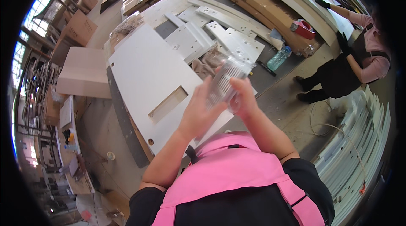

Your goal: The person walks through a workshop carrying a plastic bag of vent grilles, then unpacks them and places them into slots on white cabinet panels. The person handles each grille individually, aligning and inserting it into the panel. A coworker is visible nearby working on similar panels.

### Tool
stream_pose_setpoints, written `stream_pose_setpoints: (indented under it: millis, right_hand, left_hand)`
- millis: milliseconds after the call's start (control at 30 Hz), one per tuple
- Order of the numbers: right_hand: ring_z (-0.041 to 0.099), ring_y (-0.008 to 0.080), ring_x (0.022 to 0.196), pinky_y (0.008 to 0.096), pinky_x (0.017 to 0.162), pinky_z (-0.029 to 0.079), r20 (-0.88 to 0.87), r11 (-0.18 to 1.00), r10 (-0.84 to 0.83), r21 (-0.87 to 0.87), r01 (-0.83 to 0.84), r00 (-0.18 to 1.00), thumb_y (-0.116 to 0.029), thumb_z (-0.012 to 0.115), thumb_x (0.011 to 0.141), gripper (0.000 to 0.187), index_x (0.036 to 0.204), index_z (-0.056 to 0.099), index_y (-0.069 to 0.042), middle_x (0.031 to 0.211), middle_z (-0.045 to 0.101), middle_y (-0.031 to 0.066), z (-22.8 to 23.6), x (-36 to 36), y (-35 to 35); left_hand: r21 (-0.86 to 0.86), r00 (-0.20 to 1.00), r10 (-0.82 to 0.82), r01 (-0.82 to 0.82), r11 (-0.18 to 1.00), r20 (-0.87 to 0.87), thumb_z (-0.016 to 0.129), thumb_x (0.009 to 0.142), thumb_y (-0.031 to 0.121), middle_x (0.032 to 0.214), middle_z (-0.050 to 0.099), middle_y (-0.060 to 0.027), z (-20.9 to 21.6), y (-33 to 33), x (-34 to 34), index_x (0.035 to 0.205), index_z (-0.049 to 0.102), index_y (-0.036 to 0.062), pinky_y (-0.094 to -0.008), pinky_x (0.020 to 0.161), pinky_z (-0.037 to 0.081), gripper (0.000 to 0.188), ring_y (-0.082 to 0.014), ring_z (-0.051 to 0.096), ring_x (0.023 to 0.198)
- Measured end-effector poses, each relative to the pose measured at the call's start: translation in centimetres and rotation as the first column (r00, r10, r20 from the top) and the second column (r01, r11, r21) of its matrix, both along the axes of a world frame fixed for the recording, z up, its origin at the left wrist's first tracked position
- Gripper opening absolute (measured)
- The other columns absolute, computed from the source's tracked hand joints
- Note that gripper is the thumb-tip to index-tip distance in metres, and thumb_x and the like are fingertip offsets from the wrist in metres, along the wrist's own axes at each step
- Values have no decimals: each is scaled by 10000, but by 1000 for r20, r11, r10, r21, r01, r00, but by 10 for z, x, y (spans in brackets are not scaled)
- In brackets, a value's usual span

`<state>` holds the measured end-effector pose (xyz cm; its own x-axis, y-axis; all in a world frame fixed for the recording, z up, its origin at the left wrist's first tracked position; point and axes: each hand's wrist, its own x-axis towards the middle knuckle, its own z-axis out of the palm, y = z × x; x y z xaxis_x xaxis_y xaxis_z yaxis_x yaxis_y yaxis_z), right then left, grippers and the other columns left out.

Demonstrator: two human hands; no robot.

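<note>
Both my hands are closed around a slotted vent grille (228,75), which looks wrapped in clear plastic and is smeared by motion. My left hand (198,107) grips its near left side, and my right hand (242,95) holds the right side with the thumb on top. Below the grille lies a large white panel (141,67) with a rectangular cutout (169,102) and small round holes near its edge. Crumpled brown cloth (206,65) rests just beyond my hands. White metal brackets and strips (190,39) with punched holes are piled behind it.
Right of the pile are a clear bottle (279,59), a black marker (265,68) and a red tape roll (303,29) on a long carton (266,12). Another person (347,61) in black gloves touches a white panel. Cardboard boxes (84,71) stand left; long strips (355,141) lie at lower right.
</note>
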<state>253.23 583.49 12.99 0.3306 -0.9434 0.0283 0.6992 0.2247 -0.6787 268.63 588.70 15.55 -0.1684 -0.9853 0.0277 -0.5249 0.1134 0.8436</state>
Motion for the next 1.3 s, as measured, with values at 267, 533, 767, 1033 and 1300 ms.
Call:
stream_pose_setpoints:
  millis: [267, 533, 767, 1033, 1300]
  right_hand:
    - [585, 223, 1095, 388, 938, 498, 312, 997, 78, -15, -77, 947, -258, 511, 887, 550, 1386, 394, -58, 1278, 548, 132, -6, -23, -29]
    - [489, 289, 1252, 427, 1042, 411, -45, 909, 396, -121, -399, 917, -398, 688, 792, 911, 1492, 204, -73, 1460, 361, 202, -18, 6, 2]
    - [517, 224, 1150, 372, 955, 455, -86, 983, 178, -19, -181, 980, -111, 651, 736, 736, 1400, 346, -18, 1311, 477, 132, -6, 9, 13]
    - [448, 240, 1231, 402, 1020, 399, -18, 994, -21, -108, 19, 1000, -83, 657, 706, 942, 1504, 156, -92, 1382, 404, 126, 13, 18, 26]
    - [466, 236, 1223, 392, 1027, 403, 167, 989, 133, -85, -120, 977, -75, 608, 678, 904, 1486, 204, -61, 1382, 433, 99, 32, 16, 39]
  left_hand:
    - [261, 950, 24, 61, 963, -312, 758, 741, 328, 1140, 537, -126, -12, 31, 39, 1421, 375, 1, -308, 813, 480, 847, -173, 569, 949]
    - [206, 877, 215, -137, 969, -429, 733, 782, 282, 1048, 544, -51, -18, 36, 17, 1411, 381, 0, -230, 686, 430, 774, -79, 526, 827]
    - [58, 933, 191, -182, 982, -305, 730, 807, 243, 1224, 510, -133, -31, 45, 10, 1439, 283, -42, -296, 842, 455, 825, -183, 536, 1042]
    - [59, 565, 146, -169, 984, -812, 671, 837, 54, 1401, 386, -102, -4, 51, -2, 1509, 138, 39, -313, 961, 441, 858, -206, 499, 1193]
    - [-240, 851, 39, -190, 952, -523, 783, 752, 158, 1350, 426, -145, 9, 50, 6, 1395, 357, -11, -356, 943, 464, 790, -242, 516, 1168]
